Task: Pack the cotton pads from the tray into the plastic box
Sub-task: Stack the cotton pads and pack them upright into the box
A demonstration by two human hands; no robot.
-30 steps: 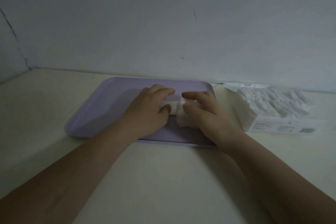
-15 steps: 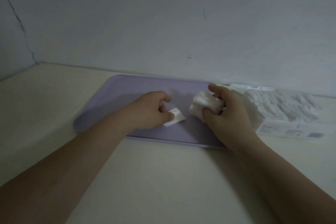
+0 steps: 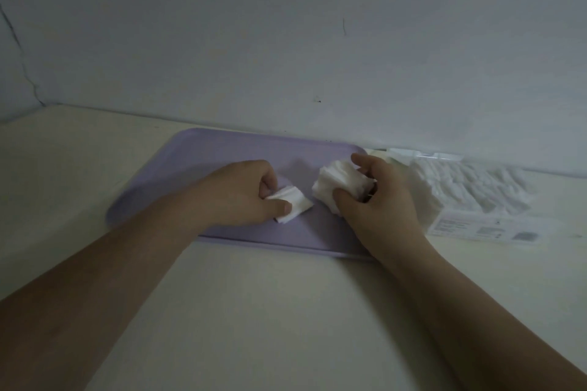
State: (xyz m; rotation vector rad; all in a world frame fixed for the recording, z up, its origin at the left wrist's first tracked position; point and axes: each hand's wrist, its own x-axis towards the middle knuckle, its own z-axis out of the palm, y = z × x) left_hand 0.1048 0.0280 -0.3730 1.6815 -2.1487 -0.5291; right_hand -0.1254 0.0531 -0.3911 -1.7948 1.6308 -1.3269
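Note:
A lilac tray lies on the pale table against the wall. My left hand rests on the tray and pinches a thin stack of white cotton pads between thumb and fingers. My right hand grips a thicker stack of cotton pads, lifted slightly above the tray's right part. To the right of the tray stands the clear plastic box, open at the top and filled with several rows of white cotton pads.
The grey wall rises directly behind the tray and box. Bare cream tabletop stretches in front of the tray between my forearms and to the left of the tray.
My hands have separated. The right hand lifted the thick stack off the tray and moved it right towards the box; the left hand keeps a thin stack on the tray.

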